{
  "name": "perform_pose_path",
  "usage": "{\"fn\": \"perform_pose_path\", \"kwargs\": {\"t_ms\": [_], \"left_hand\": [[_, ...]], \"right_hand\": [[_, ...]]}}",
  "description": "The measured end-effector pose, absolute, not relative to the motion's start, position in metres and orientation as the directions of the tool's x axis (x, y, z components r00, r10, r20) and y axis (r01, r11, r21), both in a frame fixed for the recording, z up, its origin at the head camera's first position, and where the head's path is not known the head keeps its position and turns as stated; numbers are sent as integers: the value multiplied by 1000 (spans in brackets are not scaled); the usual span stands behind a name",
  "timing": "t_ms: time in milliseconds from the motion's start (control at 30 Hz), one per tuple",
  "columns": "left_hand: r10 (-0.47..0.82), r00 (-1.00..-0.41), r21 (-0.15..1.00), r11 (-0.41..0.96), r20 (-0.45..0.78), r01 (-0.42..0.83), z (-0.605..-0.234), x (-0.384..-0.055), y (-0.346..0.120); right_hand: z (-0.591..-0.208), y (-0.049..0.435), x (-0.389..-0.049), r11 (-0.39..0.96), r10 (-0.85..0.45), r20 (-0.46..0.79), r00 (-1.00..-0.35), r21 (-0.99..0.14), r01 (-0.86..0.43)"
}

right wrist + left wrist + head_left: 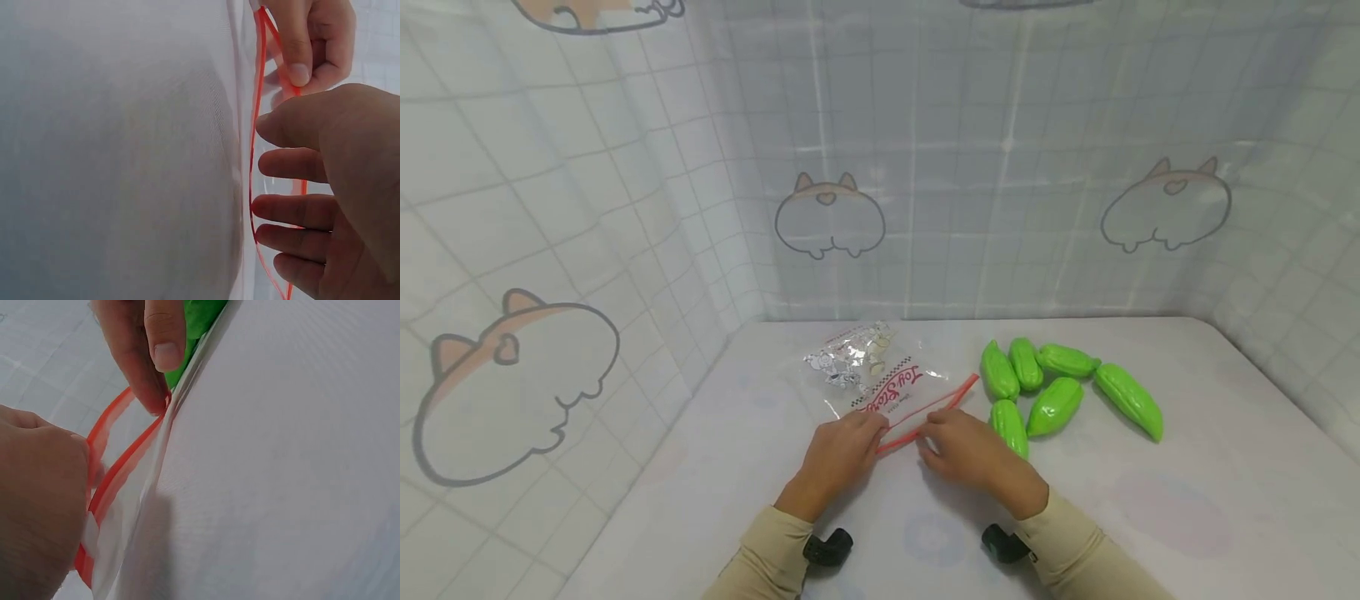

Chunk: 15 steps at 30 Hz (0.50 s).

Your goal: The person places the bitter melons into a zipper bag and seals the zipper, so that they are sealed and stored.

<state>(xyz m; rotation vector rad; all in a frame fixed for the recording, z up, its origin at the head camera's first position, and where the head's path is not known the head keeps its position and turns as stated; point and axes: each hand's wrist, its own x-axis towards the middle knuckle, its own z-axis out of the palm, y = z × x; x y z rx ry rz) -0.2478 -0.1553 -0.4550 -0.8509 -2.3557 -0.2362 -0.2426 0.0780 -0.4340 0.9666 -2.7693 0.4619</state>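
A clear zip bag (891, 379) with a red zip strip and "Toy Story" print lies flat on the table, its mouth toward me. My left hand (844, 450) pinches the strip at the left part of the mouth, thumb on the upper edge in the right wrist view. There, the two red edges (122, 465) stand apart, as they do in the left wrist view. Fingers of my right hand (966, 450) are extended at the right part of the mouth, with fingertips (265, 206) right at the lower red edge and nothing gripped.
Several shiny green pod-shaped pieces (1056, 407) lie to the right of the bag, one (1009, 427) close beside my right hand. A white curtain (1000, 275) with grid lines and cartoon prints surrounds the white table (1150, 500).
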Motion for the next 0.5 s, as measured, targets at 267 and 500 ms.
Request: {"fn": "perform_pose_path", "kwargs": {"t_ms": [267, 500], "left_hand": [[571, -547, -143, 760, 611, 634, -454, -247, -157], [583, -554, -150, 757, 595, 636, -450, -244, -156]], "right_hand": [[-435, 76, -240, 760, -572, 205, -794, -231, -607], [-431, 75, -242, 770, -561, 180, -808, -246, -589]]}}
